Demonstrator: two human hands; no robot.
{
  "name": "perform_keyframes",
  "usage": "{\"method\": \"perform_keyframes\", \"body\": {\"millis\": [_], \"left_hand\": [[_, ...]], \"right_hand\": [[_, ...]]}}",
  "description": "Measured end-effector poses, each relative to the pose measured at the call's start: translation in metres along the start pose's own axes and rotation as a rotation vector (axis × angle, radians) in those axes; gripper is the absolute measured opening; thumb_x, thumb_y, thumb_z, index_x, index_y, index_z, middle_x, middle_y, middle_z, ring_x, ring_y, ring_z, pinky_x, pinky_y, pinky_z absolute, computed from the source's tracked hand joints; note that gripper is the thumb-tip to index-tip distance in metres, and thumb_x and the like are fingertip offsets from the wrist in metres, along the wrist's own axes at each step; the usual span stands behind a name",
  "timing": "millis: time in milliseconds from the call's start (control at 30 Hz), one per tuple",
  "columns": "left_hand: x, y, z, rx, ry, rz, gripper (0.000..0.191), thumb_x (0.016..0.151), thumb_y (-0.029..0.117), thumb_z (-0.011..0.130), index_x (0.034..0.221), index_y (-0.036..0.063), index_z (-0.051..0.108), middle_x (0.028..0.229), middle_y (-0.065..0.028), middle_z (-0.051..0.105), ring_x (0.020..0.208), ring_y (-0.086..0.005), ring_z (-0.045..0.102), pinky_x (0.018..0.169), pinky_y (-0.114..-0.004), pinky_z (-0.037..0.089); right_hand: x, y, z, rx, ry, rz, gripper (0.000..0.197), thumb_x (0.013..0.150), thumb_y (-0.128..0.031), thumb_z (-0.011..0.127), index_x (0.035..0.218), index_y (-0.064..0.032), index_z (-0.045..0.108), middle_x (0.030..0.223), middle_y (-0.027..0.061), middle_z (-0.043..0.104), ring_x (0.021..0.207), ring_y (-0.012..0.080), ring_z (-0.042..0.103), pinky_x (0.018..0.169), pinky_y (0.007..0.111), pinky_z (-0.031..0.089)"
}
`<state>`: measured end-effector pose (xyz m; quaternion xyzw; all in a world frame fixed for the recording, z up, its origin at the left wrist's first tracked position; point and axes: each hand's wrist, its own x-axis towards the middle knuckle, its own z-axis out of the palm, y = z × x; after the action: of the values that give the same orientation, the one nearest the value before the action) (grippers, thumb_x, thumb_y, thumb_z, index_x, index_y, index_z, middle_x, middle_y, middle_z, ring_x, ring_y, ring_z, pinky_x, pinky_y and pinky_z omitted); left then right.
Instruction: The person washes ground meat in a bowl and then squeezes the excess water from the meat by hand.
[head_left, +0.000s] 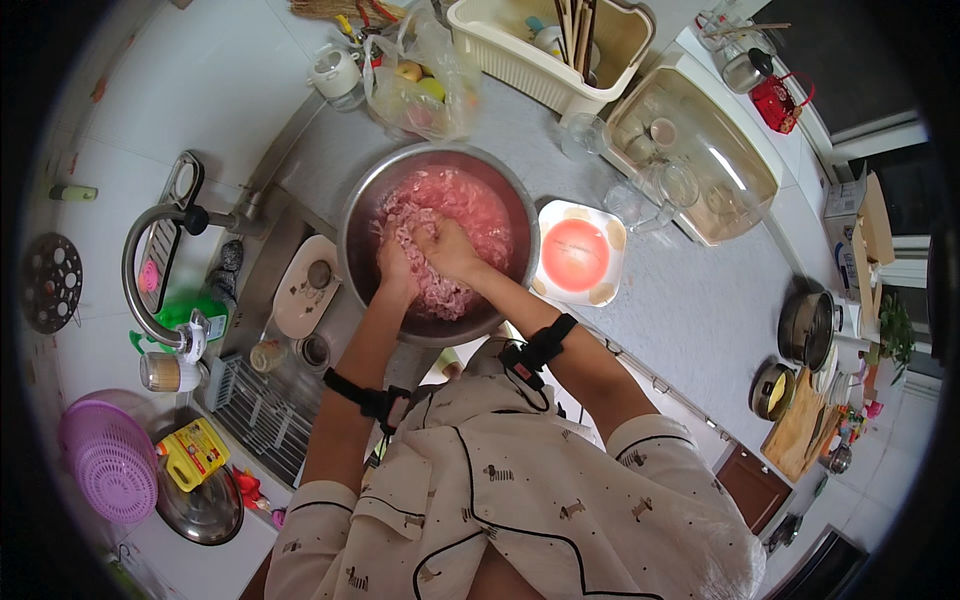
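A large stainless steel basin (363, 264) stands before me at the counter's edge near the sink. Pinkish-red liquid (480, 206) fills its far side, and a heap of pale pink shredded meat (442, 289) lies on the near side. My left hand (397, 264) is pressed into the meat, gripping some of it. Close beside it, my right hand (452, 247) has its fingers sunk in the same heap, also gripping meat. The fingertips of both hands are partly hidden. To the right of the basin sits a square white plate (611, 262) with red in its centre.
The sink (247, 315) at left holds an oval dish (296, 289) under a curved faucet (135, 277). Behind the basin are a plastic bag of fruit (420, 94) and a cream dish rack (517, 71). Glass mugs (637, 202) stand by a covered cup box (705, 157).
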<state>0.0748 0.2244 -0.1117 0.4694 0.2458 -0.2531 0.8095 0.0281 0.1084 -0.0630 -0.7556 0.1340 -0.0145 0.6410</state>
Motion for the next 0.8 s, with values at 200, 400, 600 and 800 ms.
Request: {"method": "perform_keyframes", "body": {"millis": [200,400,600,800], "left_hand": [[-0.019,0.008,0.027,0.173,0.065,-0.027,0.057,0.095,0.043,0.052,0.128,-0.0042,0.051,0.12,-0.0134,0.059,0.108,-0.0235,0.059,0.093,-0.035,0.048],[-0.031,0.04,-0.004,0.879,0.053,0.369,0.051,0.093,0.033,0.057,0.12,-0.0107,0.053,0.113,-0.0199,0.062,0.105,-0.0289,0.061,0.091,-0.037,0.048],[-0.044,0.082,-0.019,1.364,-0.333,0.602,0.051,0.081,0.015,0.068,0.127,0.0001,0.053,0.106,-0.0227,0.064,0.101,-0.031,0.063,0.091,-0.036,0.047],[-0.034,0.061,-0.001,1.139,-0.077,0.444,0.06,0.084,0.016,0.068,0.137,0.0049,0.044,0.129,-0.0172,0.054,0.118,-0.027,0.053,0.099,-0.037,0.042]], "right_hand": [[-0.004,0.007,-0.025,-0.211,0.144,0.106,0.039,0.096,-0.035,0.049,0.1,0.0004,0.065,0.08,0.0289,0.063,0.08,0.0405,0.065,0.075,0.045,0.05],[-0.006,0.001,-0.059,-0.375,0.016,0.082,0.035,0.094,-0.029,0.05,0.098,0.003,0.063,0.09,0.0306,0.063,0.09,0.0467,0.062,0.081,0.051,0.048],[0.005,-0.012,-0.093,-0.798,-0.351,0.155,0.055,0.085,-0.035,0.063,0.13,-0.006,0.051,0.106,0.0279,0.063,0.101,0.0388,0.062,0.09,0.045,0.048],[0.044,-0.008,-0.074,-0.709,-0.07,0.237,0.066,0.089,-0.044,0.057,0.142,-0.0092,0.037,0.127,0.0233,0.056,0.115,0.0391,0.055,0.098,0.045,0.043]]}}
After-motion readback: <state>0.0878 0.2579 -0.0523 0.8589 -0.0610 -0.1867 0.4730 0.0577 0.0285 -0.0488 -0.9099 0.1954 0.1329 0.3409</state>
